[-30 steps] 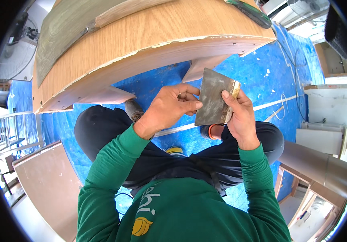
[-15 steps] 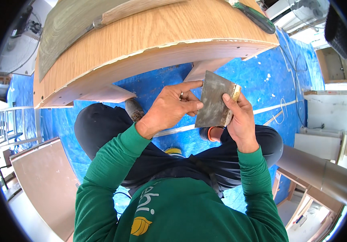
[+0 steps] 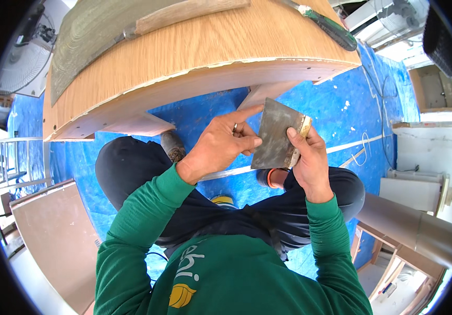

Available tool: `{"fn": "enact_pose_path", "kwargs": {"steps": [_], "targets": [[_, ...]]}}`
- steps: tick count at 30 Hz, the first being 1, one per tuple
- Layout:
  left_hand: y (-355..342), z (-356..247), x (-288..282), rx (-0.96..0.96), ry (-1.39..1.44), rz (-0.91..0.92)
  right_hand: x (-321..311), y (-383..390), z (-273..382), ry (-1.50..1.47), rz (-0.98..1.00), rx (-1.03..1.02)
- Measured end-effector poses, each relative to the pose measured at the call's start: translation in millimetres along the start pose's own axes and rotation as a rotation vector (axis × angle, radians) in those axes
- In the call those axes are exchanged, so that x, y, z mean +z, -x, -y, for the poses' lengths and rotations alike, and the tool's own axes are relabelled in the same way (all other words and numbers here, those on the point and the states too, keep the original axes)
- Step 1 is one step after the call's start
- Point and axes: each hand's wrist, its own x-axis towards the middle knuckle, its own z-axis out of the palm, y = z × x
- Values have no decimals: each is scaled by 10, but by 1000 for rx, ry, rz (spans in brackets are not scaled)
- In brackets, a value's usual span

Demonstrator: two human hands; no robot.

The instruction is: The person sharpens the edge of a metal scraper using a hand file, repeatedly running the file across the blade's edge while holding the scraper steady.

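Note:
A flat, dark grey metal scraper (image 3: 278, 131) with a yellowish, worn back edge is held upright over my lap. My right hand (image 3: 310, 157) grips that back edge, thumb on the near face and fingers behind. From the other side, my left hand (image 3: 221, 142) meets the blade's free edge. Its index finger stretches to the upper corner and its thumb tip lies at the lower part; the other fingers are curled and partly hidden. A ring sits on one of them.
Ahead stands a wood-grain table (image 3: 226, 39) with a chipped edge. On it lie a broad grey blade with a wooden handle (image 3: 189, 16) and a green-and-black handled tool (image 3: 331, 29). Blue sheeting (image 3: 315, 105) covers the floor. A brown panel (image 3: 53, 231) leans left; a cylinder (image 3: 415, 226) lies right.
The scraper and both hands have shifted slightly down and left in the picture. My hold on the scraper looks the same.

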Motion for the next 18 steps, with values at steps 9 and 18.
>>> {"fn": "enact_pose_path", "kwargs": {"steps": [9, 18], "targets": [[6, 30, 8, 27, 17, -18, -30, -7, -43, -1, 2, -7], [45, -89, 35, 18, -53, -6, -47, -28, -56, -17, 32, 6]]}}
